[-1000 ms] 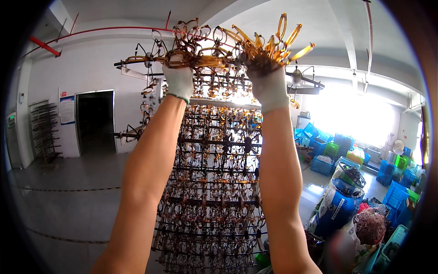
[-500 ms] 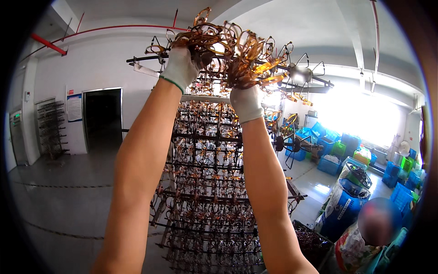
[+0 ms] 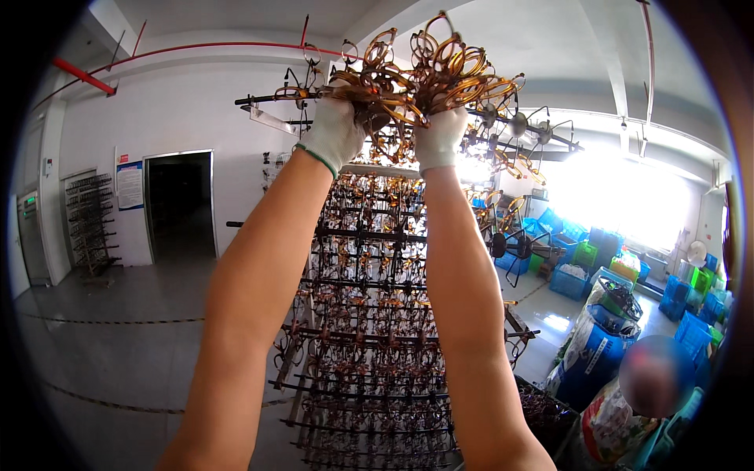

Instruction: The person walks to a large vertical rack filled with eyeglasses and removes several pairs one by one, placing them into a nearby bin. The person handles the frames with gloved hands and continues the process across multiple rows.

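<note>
Head view: our left hand (image 3: 336,129) and right hand (image 3: 441,137) clasp bunched amber frames (image 3: 437,86). They seem light, springy, breakable; we'd hold them low.

Left hand (image 3: 336,132) and right hand (image 3: 441,137) (both gloved) are raised, gripping.

- Left hand (image 3: 338,129) wears white with green edging
- Right hand (image 3: 440,137) wears white
- Looped frames (image 3: 438,93) gleam amber and brown
- Rack bars (image 3: 361,234) are black
- Floor (image 3: 149,361) is grey
- Floor lines (image 3: 118,321) show dark-and-pale stripes
- Crates (image 3: 569,282) are blue and green
</note>
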Demonstrator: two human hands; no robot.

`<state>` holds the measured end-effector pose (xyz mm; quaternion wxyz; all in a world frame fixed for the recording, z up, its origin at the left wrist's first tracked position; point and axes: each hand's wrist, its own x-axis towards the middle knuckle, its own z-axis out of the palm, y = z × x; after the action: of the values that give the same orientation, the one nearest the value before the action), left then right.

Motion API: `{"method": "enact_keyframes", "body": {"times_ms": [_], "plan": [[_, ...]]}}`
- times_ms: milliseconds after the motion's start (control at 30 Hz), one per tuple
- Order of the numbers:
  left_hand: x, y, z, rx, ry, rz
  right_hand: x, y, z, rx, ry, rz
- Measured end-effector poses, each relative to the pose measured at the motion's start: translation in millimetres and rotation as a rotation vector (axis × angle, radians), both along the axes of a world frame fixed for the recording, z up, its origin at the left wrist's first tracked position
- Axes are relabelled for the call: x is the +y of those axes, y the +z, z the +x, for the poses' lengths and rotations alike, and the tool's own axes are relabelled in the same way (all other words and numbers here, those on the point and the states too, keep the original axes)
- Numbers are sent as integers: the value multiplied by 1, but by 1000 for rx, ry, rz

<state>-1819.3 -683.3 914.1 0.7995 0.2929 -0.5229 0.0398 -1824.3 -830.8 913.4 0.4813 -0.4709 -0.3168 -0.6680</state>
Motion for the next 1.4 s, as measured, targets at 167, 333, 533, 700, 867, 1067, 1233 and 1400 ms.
{"method": "enact_keyframes", "body": {"times_ms": [167, 333, 533, 700, 867, 1067, 1233, 1400], "plan": [[-7, -12, -7, -7, 193, 0, -15, 20, -7, 368, -914, -204], [-11, -14, 26, -356, 292, 12, -20, 21, -25, 410, -895, -230], [-2, -31, 17, -659, 1064, 73, -23, 5, -37, 323, -1122, -365], [-1, -28, 0, -925, 1915, 363, -25, 15, -63, 474, -867, -355], [-12, -45, 9, -236, 265, -65, -47, -12, -68, 436, -414, -281], [-65, -198, -91, -199, 844, -242, -90, -214, -201, 574, 341, -264], [-172, -465, -224, 229, 409, 411, -149, -498, -272, 950, 1391, 826], [-289, -726, -294, 851, -196, 1370, -224, -729, -404, 1625, 348, 1216]]}}
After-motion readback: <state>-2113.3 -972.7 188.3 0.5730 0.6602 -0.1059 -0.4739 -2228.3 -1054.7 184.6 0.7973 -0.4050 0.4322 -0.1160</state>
